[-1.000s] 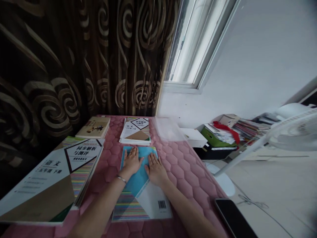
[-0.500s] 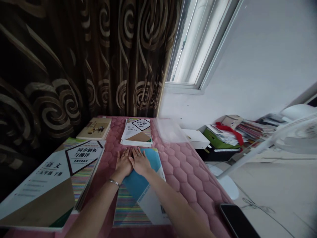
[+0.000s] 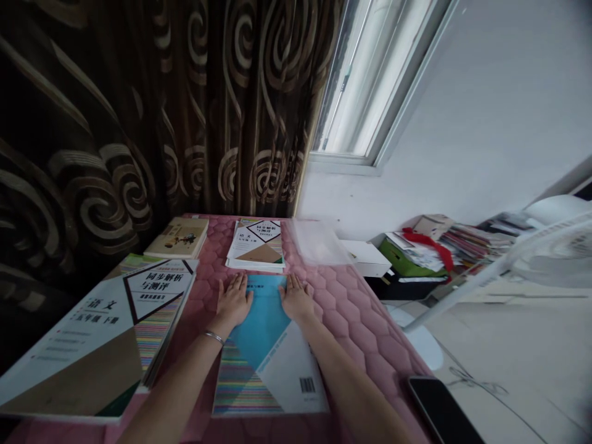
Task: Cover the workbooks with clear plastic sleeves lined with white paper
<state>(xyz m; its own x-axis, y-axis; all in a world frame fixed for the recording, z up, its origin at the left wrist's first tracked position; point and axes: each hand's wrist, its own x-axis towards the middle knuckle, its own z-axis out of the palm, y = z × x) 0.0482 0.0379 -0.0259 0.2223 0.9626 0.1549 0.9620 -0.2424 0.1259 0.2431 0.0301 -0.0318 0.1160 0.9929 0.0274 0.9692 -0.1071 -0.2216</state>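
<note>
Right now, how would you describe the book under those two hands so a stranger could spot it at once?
Below the dark swirly curtain lies a pink quilted mat. Near its middle, the left hand and right hand rest on a book. Unlike the white-covered book to its left, it shows a blue panel and a barcode.

Both forearms [image 3: 171, 385] are bare, and a thin silver bangle [image 3: 213, 337] circles the left wrist
</note>
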